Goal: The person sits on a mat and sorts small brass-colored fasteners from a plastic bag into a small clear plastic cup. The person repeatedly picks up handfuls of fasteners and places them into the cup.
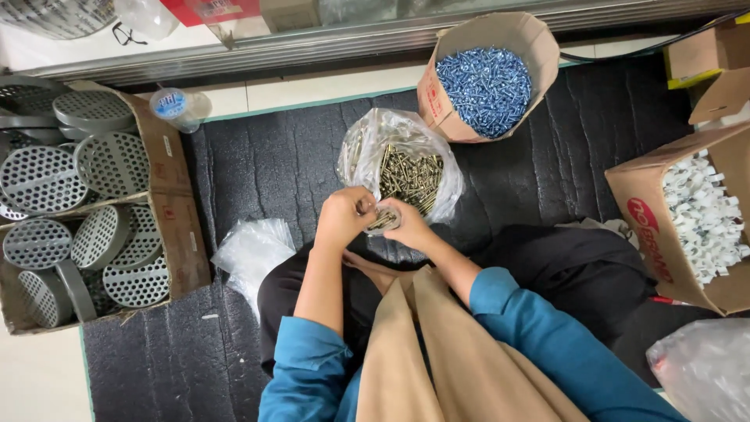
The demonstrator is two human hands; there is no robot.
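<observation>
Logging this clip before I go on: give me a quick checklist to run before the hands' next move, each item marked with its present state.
1. Left hand closed around brass screws: ok.
2. Right hand holds a bunch of screws: ok.
3. Clear bag open and near both hands: ok.
4. Number of screws in the grip: cannot tell.
5. Box of blue screws upright, apart from the bag: ok.
6. Small empty bags lying beside the left arm: ok.

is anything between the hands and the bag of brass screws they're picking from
Nothing visible does. The left hand and right hand sit together at the near lip of the open clear bag, already holding a few brass screws. The pile of screws lies just beyond, uncovered.
</observation>
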